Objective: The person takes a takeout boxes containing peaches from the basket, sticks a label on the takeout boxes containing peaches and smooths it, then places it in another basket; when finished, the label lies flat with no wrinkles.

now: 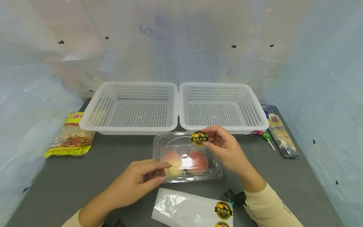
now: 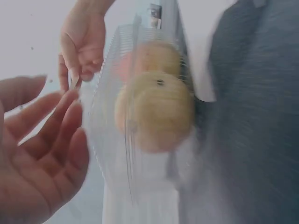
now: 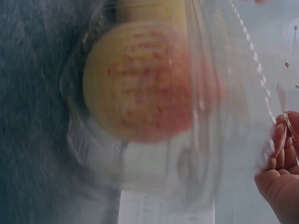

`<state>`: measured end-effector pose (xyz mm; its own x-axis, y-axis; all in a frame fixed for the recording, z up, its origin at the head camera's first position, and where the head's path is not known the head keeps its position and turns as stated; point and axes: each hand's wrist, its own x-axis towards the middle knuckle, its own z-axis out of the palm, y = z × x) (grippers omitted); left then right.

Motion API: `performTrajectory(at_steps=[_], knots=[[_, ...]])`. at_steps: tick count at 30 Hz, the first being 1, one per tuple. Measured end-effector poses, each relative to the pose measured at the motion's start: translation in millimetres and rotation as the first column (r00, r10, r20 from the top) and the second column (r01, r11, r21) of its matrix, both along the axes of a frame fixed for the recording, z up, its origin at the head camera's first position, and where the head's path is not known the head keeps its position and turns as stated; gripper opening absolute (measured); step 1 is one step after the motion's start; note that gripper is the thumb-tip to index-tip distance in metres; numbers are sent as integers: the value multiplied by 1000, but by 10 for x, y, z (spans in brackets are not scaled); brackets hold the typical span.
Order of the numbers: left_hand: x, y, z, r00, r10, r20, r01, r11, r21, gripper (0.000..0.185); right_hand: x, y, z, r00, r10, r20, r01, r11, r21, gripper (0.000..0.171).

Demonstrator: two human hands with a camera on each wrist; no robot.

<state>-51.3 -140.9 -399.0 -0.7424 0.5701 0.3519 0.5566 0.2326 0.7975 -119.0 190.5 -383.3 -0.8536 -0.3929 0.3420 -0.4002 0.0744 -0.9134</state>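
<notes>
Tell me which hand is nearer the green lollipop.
Right. The right hand, pinching a sticker over the box, is left of the green lollipop; the left hand is farther left, by the box's near left corner.

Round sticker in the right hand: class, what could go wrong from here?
The round sticker could cling to the right hand, which pinches its edge. It might wrinkle if pressed onto the ridged clear clamshell. The clamshell could slide, since the left hand is not gripping it.
</notes>
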Motion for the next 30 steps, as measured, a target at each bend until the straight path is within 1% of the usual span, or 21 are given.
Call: performTrajectory(at_steps=[2, 4, 7, 10, 13, 15, 19, 22, 27, 30], knots=[[-115, 118, 27, 997, 48, -68, -44, 998, 49, 34, -4, -44, -27, 1000, 3, 9, -3, 1000, 0, 37], [-225, 225, 36, 991, 91, -101, -84, 994, 76, 35, -4, -87, -63, 1000, 12, 17, -12, 1000, 0, 37], [-362, 362, 18, 979, 146, -141, -136, 988, 78, 35, 0, -146, -119, 999, 23, 29, -23, 1000, 16, 37], [-462, 472, -17, 973, 176, -147, -166, 983, 76, 36, -1, -190, -176, 999, 25, 34, -26, 998, 51, 36], [-540, 547, -55, 975, 188, -114, -180, 980, 79, 32, 8, -226, -208, 999, 25, 39, -28, 997, 69, 35], [-573, 577, -67, 977, 192, -93, -184, 979, 87, 29, 17, -247, -221, 999, 32, 42, -35, 997, 69, 35], [-615, 618, -97, 978, 186, -94, -176, 979, 100, 24, 41, -279, -235, 999, 16, 35, -19, 996, 88, 33], [-631, 641, -124, 975, 187, -117, -175, 979, 106, 24, 52, -297, -251, 1000, -28, -8, 29, 989, 143, 30], [-632, 658, -162, 970, 201, -136, -191, 978, 82, 25, 62, -320, -277, 988, -103, -116, 128, 963, 238, 24], [-632, 669, -185, 970, 197, -139, -191, 980, 58, 24, 67, -322, -288, 983, -129, -128, 158, 954, 255, 22]])
